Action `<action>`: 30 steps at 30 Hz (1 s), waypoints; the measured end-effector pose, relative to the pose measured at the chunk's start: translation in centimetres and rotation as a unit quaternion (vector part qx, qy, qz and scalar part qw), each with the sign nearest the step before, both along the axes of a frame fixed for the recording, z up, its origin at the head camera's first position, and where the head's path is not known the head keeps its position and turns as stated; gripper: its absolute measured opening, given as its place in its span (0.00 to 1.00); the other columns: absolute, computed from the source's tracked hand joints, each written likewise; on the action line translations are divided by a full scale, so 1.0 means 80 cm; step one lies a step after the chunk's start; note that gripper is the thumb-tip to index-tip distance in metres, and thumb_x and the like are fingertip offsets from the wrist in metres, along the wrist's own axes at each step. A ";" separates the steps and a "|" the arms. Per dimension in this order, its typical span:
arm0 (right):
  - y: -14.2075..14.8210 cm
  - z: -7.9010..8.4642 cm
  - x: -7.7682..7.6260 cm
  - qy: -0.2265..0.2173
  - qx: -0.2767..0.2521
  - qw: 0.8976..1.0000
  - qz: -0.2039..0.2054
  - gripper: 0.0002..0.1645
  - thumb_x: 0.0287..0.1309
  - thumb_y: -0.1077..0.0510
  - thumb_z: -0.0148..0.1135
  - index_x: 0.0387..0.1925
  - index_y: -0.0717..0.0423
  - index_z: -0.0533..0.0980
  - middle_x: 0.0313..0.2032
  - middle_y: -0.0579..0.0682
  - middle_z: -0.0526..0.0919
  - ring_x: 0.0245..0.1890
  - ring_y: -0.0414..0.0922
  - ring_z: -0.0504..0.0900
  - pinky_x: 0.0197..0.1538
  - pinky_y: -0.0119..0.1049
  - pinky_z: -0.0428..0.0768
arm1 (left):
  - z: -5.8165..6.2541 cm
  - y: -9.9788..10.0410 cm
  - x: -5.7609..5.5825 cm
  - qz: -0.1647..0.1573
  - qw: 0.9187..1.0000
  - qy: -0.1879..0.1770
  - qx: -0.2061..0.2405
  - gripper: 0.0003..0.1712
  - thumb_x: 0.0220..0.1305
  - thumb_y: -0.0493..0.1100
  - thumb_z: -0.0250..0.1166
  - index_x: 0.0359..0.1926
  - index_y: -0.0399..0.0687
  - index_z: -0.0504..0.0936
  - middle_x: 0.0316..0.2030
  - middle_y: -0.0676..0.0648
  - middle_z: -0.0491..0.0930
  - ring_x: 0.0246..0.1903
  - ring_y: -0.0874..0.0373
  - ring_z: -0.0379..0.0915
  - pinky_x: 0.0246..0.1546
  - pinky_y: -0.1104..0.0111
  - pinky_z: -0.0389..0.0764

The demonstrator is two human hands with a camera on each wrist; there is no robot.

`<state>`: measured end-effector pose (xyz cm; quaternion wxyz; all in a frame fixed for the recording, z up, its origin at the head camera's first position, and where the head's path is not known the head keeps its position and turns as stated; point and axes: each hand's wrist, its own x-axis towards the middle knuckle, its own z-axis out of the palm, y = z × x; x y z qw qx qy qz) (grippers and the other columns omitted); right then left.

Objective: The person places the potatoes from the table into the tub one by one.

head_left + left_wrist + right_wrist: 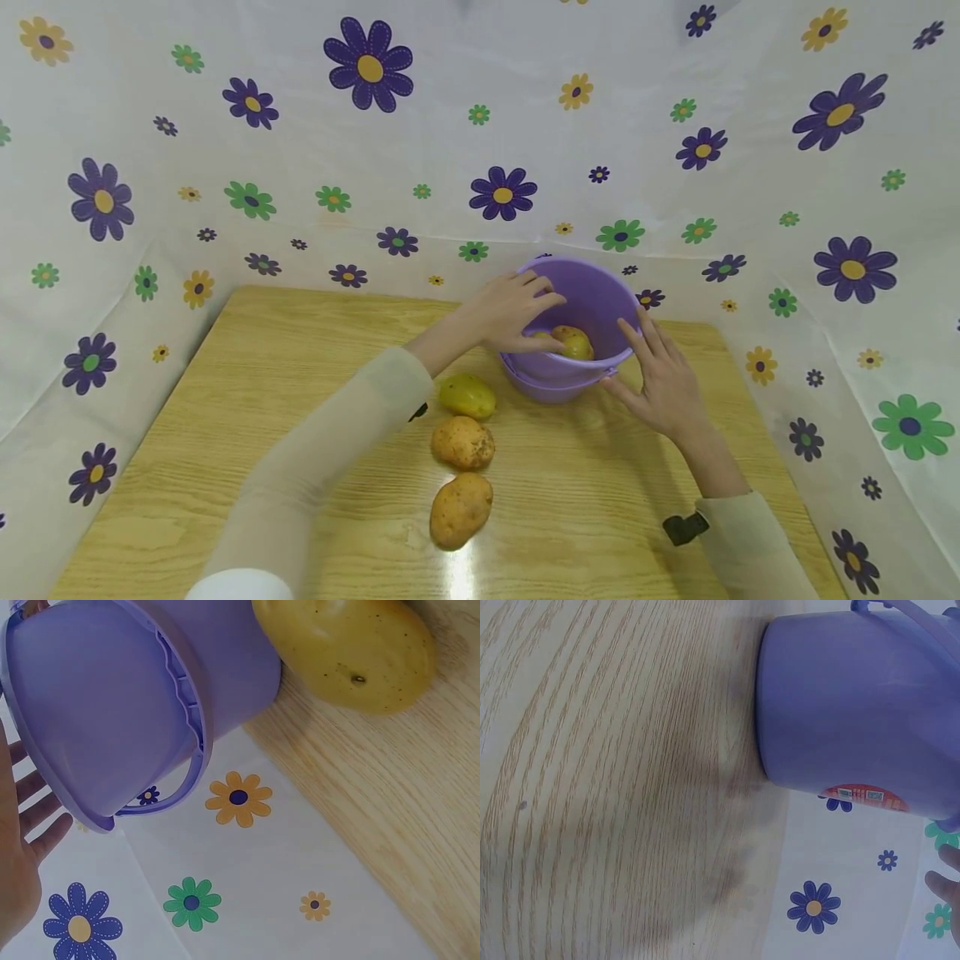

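A purple bucket (550,392) stands upright near the back of the table, with potatoes (572,342) inside it. My left hand (513,312) reaches over the bucket's left rim, fingers spread and holding nothing; part of the potatoes lies hidden behind its thumb. In the left wrist view, its fingers (37,802) show just beyond the rim. At the right rim, my right hand (663,383) has its fingers spread, the tips close to the bucket wall. To the left and in front of the bucket lie a greenish potato (467,396) and two brown potatoes (462,442) (461,510) in a row.
The wooden table (585,517) meets a white flower-print cloth (427,150) at the back and sides. The bucket's handle (176,796) hangs down along its outer wall. A red label (866,796) is on the bucket's side.
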<state>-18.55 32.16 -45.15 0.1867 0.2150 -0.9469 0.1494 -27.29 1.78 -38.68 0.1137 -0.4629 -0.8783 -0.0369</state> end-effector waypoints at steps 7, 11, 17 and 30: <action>0.000 0.000 0.000 0.003 0.006 1.000 -0.001 0.54 0.66 0.25 0.58 0.82 0.49 0.59 0.85 0.58 0.52 0.78 0.70 0.62 0.70 0.75 0.69 | -0.001 -0.014 0.012 -0.009 1.000 -0.006 0.006 0.45 0.69 0.77 0.57 0.72 0.52 0.75 0.66 0.44 0.78 0.68 0.46 0.73 0.70 0.52 0.76; 0.000 0.000 -0.001 0.002 0.008 1.000 -0.002 0.54 0.65 0.26 0.59 0.82 0.49 0.59 0.85 0.57 0.52 0.79 0.69 0.61 0.70 0.75 0.69 | -0.006 -0.023 0.017 -0.013 1.000 -0.006 0.012 0.44 0.69 0.77 0.57 0.72 0.52 0.75 0.68 0.45 0.77 0.69 0.46 0.72 0.72 0.51 0.74; 0.000 0.000 0.000 0.003 0.003 1.000 -0.002 0.54 0.65 0.26 0.59 0.81 0.49 0.60 0.84 0.57 0.52 0.79 0.69 0.62 0.70 0.76 0.69 | -0.013 -0.034 0.025 -0.022 0.999 0.006 0.031 0.44 0.68 0.75 0.59 0.71 0.51 0.76 0.67 0.45 0.78 0.68 0.46 0.73 0.71 0.51 0.76; 0.001 -0.001 -0.001 0.005 0.004 1.000 -0.003 0.55 0.63 0.28 0.63 0.82 0.48 0.59 0.85 0.56 0.51 0.79 0.70 0.61 0.69 0.77 0.70 | -0.029 -0.078 0.035 -0.027 0.997 0.012 0.073 0.42 0.68 0.71 0.63 0.70 0.48 0.77 0.67 0.42 0.79 0.68 0.44 0.74 0.73 0.50 0.75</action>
